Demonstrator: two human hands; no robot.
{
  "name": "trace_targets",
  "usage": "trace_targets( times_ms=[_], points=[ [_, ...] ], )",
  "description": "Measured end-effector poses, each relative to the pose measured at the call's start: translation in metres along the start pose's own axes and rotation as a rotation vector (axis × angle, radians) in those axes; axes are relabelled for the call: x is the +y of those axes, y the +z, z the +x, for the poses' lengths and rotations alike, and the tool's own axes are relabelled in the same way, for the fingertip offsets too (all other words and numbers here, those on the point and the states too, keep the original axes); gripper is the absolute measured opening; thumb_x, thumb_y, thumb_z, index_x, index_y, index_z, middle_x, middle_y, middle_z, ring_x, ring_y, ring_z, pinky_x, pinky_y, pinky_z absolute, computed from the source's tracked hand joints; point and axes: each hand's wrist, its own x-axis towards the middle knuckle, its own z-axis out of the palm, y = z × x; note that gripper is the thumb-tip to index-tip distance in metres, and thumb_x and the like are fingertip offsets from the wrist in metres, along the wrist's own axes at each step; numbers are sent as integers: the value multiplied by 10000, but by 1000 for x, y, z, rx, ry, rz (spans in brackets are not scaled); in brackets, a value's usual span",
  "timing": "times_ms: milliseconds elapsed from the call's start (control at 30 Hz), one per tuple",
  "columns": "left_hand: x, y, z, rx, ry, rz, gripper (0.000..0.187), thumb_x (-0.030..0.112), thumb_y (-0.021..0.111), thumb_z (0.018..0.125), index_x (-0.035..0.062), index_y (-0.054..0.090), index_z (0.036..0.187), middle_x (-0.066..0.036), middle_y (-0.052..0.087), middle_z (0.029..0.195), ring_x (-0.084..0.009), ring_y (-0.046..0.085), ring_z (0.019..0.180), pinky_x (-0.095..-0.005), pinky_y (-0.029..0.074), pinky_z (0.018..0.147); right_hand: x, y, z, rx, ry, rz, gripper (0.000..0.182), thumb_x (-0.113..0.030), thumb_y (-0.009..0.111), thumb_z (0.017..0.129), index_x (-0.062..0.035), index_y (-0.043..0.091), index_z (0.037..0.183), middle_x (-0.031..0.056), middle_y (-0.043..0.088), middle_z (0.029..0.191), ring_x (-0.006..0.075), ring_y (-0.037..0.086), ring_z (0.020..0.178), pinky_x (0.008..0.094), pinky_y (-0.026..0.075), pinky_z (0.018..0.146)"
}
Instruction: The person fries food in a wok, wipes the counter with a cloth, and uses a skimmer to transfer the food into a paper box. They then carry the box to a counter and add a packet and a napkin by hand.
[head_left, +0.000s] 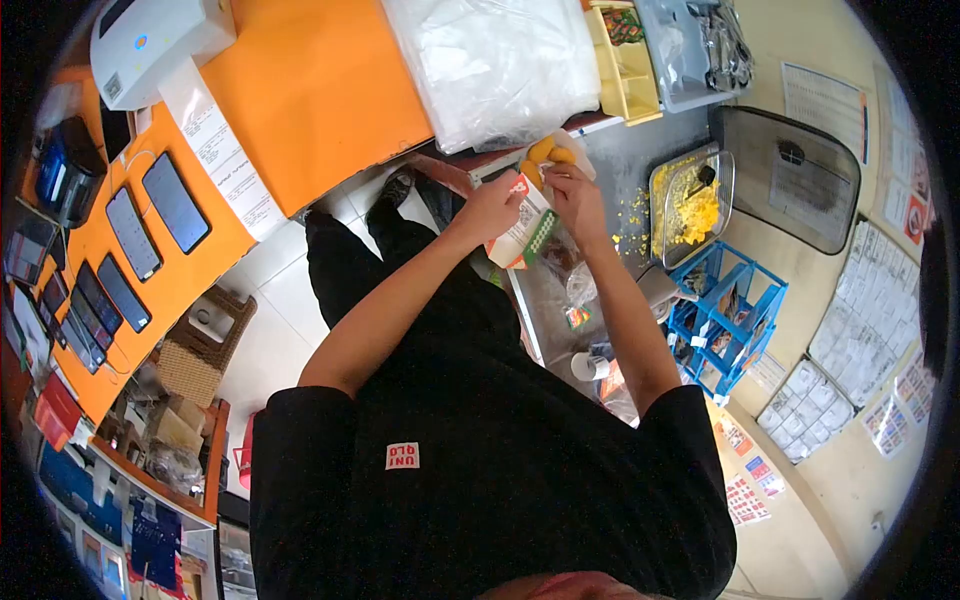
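My left hand (490, 212) is closed on the edge of a printed food carton (515, 232) in white, orange and green, held over the edge of the metal counter. My right hand (578, 205) is beside it with its fingertips bent together at the carton's far end. Golden-brown fried pieces (550, 152) lie just beyond those fingertips, against a pale wrapper. What the right fingertips pinch, if anything, is hidden. Right of my right hand, yellow shreds (697, 215) fill a clear tub (657, 225) with a dark-handled utensil in it. Loose shreds lie on the counter beside the tub.
A blue rack (725, 310) and a white cup (590, 367) stand near my right forearm. Ahead are a stack of clear plastic bags (500, 70), a yellow divided bin (630, 75) and a grey tray (680, 50). Several phones (175, 202) and a receipt printer (165, 50) occupy the orange counter (310, 80).
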Motion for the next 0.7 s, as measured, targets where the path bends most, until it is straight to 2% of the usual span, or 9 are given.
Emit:
trace_targets(
  times_ms=[100,233,300,400,500,600,700],
  points=[
    [0,4,3,63,16,-19,225,178,512,901,8,497,1047,-246,608,907,-407,600,897,-435,464,750,2,-3,-4,-52,-13,-89,169,-96,599,788,-72,701,921,79,661,1004,272,648,864,349,520,758],
    [14,1,-5,92,-33,-33,231,188,522,898,5,507,1038,-248,610,907,-402,607,896,-432,466,753,10,-6,-10,-122,-44,-90,125,-43,598,767,-59,687,854,104,649,944,315,626,852,379,506,748],
    [9,4,-2,65,9,-29,245,203,522,898,7,514,1046,-250,612,915,-395,611,899,-429,467,755,10,-16,-17,-202,-116,-135,121,-40,596,763,-60,675,853,110,638,931,332,611,863,398,493,768],
    [6,5,1,-34,-6,-3,269,225,527,898,9,520,1058,-252,614,919,-388,615,900,-428,467,759,17,-27,-25,-255,-82,-198,129,-21,588,760,-57,658,862,144,618,928,359,586,876,410,481,783],
    [9,-2,5,-143,-34,76,308,258,538,896,17,519,1088,-246,621,941,-379,618,914,-419,469,777,25,-48,-25,-262,-16,-150,178,-7,568,738,-40,629,902,175,630,936,344,611,895,384,492,792],
    [17,-7,1,-134,-50,115,371,298,554,893,37,500,1152,-234,628,999,-366,618,955,-408,470,817,23,-67,-35,48,302,165,238,27,514,768,-39,604,978,158,636,948,314,622,887,360,489,775],
    [14,-7,3,-108,-29,115,453,329,582,880,62,459,1225,-230,614,1088,-347,608,1018,-415,466,854,28,-67,-36,-63,393,402,300,25,485,794,-43,573,1073,139,644,965,281,628,906,341,486,772]
  ],
)
